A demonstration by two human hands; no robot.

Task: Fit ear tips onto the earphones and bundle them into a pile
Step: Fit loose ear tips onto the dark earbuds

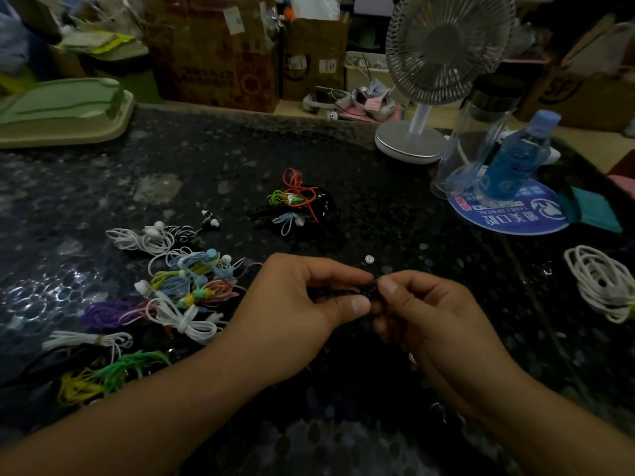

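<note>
Earphone (369,293) — tiny, black — sits pinched between left hand (299,314) and right hand (429,317), beside the bundled pile (185,286) on the surface (360,187).

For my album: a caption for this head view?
Both hands pinch a small black earphone beside bundled earphones.

Single view only, worn on the head, looking forward and steeply down across a dark speckled stone tabletop (213,159). Close to the work: both forearms enter from the near edge, left hand (295,314) and right hand (433,314) meeting just below frame centre. Wide-angle, with bending toward the edges. Reaches left to a pile of bundled coloured earphone cords (178,290), right to a coiled white cable (601,283), far to a white round-based desk fan (443,56) and brown cardboard boxes (220,53) behind the table. No second view for overlap.
</note>
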